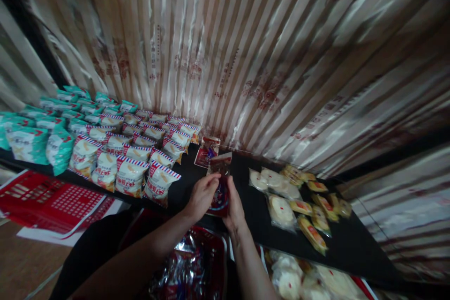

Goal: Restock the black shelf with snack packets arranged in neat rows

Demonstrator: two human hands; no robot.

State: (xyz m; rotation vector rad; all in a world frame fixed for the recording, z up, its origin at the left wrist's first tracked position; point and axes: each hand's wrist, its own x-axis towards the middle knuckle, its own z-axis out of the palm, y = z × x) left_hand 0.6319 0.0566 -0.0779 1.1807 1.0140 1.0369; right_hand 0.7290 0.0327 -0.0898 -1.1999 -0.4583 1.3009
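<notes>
Between my two hands is a dark red snack packet (220, 197), held upright over the front part of the black shelf. My left hand (203, 197) grips its left side, with the thumb and fingers closed near the middle of the packet. My right hand (235, 206) is closed along its right edge. Just behind it, a similar red packet (207, 151) stands at the back of the shelf against the plastic sheet. Below my forearms sits a red basket (221, 243) with several shiny dark red packets (186, 262) in it.
To the left stand rows of white chip bags (131, 176) and teal bags (28, 143) on the black shelf (246, 187). Wrapped white cakes (281, 211) and yellow packets (312, 234) lie to the right. A red basket (56, 201) is low left; wrapped goods (288, 281) sit low right.
</notes>
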